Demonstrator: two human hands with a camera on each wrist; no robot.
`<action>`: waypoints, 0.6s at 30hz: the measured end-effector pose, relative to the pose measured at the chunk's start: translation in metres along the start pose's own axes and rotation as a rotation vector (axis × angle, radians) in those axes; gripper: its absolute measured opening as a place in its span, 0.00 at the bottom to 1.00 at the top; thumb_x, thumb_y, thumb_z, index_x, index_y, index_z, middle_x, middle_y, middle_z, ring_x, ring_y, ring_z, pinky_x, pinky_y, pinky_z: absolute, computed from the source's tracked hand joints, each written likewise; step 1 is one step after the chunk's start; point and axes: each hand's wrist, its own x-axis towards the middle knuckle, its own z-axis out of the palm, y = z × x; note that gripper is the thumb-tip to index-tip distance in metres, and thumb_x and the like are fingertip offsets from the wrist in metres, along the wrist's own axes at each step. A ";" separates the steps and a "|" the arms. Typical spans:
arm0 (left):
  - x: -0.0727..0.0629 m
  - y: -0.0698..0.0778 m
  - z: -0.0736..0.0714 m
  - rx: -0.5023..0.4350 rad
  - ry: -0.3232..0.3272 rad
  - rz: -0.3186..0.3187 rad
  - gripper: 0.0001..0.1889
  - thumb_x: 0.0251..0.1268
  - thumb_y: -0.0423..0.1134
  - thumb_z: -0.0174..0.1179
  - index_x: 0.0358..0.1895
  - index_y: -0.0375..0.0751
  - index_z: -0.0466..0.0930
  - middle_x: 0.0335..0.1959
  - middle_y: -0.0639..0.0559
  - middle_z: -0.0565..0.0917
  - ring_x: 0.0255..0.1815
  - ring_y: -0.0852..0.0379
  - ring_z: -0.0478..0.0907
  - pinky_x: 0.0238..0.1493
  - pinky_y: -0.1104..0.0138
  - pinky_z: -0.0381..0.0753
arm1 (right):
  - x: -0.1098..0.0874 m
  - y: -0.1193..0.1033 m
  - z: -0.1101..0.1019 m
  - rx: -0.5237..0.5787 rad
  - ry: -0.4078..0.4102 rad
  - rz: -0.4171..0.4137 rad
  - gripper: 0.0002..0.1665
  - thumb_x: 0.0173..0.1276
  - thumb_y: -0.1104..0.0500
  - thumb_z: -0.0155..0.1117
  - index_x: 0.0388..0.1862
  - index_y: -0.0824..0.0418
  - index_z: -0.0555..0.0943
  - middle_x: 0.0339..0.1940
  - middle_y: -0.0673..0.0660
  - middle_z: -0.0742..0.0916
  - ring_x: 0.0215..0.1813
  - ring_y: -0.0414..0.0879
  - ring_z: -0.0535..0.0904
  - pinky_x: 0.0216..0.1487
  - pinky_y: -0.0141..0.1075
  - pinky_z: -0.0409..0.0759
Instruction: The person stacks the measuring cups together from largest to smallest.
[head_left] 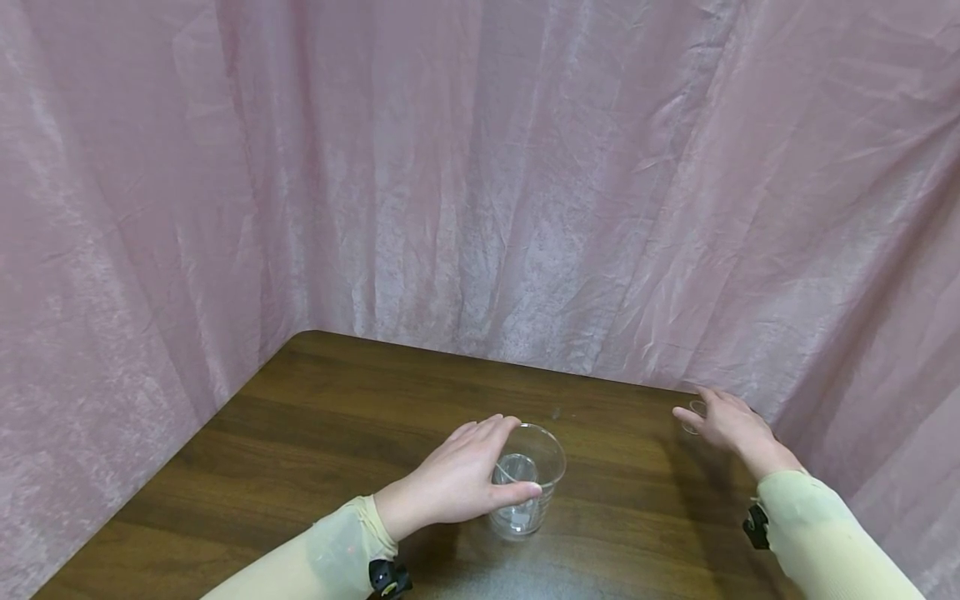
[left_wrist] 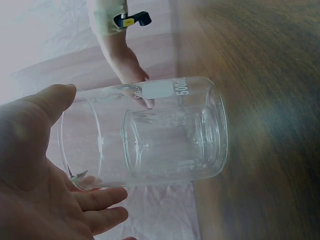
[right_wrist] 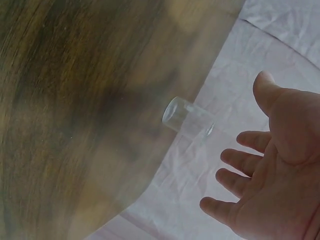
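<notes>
A clear glass beaker [left_wrist: 157, 91] marked 500 stands upright on the table, with a smaller glass beaker [left_wrist: 162, 142] inside it. My left hand [head_left: 461, 477] holds the big beaker near its rim, thumb on the near side and fingers on the far side. At the table's back right, my right hand [head_left: 731, 423] reaches out with spread fingers and thumb. Close by it stands a small clear glass beaker [right_wrist: 187, 119], apart from the fingers in the right wrist view. The right hand partly covers this small beaker in the head view.
The brown wooden table [head_left: 337, 417] has a rounded far left corner. Pink curtains [head_left: 450, 183] hang behind its back edge and along the sides. The small beaker stands near the table's edge. Each wrist wears a dark camera strapped over a pale sleeve [head_left: 832, 525].
</notes>
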 end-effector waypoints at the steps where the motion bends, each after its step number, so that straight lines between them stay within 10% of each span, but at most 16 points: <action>1: 0.000 0.000 0.000 0.002 0.001 0.001 0.46 0.71 0.71 0.67 0.79 0.41 0.71 0.74 0.48 0.80 0.78 0.48 0.74 0.81 0.50 0.69 | 0.001 0.001 0.000 0.000 -0.004 0.003 0.52 0.85 0.34 0.58 0.81 0.78 0.62 0.76 0.87 0.68 0.76 0.85 0.63 0.68 0.78 0.70; 18: 0.000 0.001 -0.001 0.006 0.006 -0.001 0.46 0.71 0.71 0.67 0.79 0.41 0.71 0.74 0.48 0.80 0.79 0.49 0.73 0.81 0.50 0.69 | 0.011 0.010 0.010 0.005 -0.061 0.023 0.52 0.85 0.33 0.57 0.81 0.76 0.61 0.72 0.90 0.70 0.71 0.89 0.68 0.65 0.76 0.74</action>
